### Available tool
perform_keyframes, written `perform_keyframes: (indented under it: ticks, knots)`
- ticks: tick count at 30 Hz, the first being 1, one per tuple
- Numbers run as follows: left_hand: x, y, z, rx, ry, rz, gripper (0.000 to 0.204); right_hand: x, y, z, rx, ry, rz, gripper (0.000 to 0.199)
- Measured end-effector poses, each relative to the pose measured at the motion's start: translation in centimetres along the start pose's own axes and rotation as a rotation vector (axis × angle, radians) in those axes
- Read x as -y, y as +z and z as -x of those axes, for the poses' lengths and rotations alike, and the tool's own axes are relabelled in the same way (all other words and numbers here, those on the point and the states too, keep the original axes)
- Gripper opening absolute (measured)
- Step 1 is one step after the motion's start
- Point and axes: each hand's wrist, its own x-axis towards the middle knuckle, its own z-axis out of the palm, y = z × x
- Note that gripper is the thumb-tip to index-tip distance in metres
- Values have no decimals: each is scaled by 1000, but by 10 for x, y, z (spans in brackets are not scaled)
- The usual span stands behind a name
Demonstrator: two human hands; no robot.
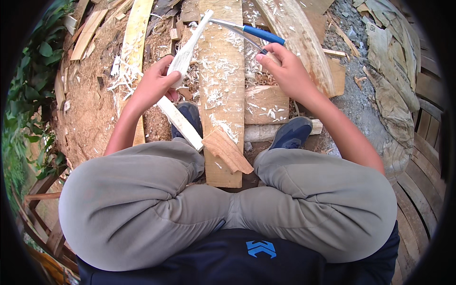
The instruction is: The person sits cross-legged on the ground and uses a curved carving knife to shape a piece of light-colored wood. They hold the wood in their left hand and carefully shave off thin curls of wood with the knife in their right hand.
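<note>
My left hand [159,81] is closed around a pale, whittled wooden piece [191,47], which tilts up and to the right with its narrow end at the top. A hook knife with a curved metal blade [249,40] is gripped in my right hand [288,66]; a bit of its light handle shows at the fingers. Just beyond lies a blue-handled knife [264,35], its blade pointing left toward the whittled piece. Whether the blades touch, I cannot tell. Between my feet stretches a long board [222,102] strewn with white shavings.
A reddish wood block [228,149] rests on the board's near end, beside a pale square stick [181,122]. Planks [137,35] and a thick timber [304,47] flank the board. Crumpled sacking [392,90] lies right; leafy plants [40,57] grow left.
</note>
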Motion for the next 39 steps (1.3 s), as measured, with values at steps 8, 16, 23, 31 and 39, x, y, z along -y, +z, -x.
perform_keyframes:
  ticks: [8, 16, 23, 31, 39]
  knots:
    - [12, -21, -8, -399, 339, 68, 25, -14, -7, -6, 73, 131, -123, 48]
    - [-26, -18, -18, -361, 622, -26, 27, -6, -1, -1, 124, 49, -89, 45]
    - [-58, -16, -16, -193, 692, -254, 19, 27, -10, 5, 122, 26, 0, 35]
    - [-55, 0, -21, -195, 724, -11, 24, 36, 0, 15, 63, -153, -46, 32]
    - [-40, 9, -15, -276, 778, 26, 21, 44, 5, 16, -8, -104, -95, 25]
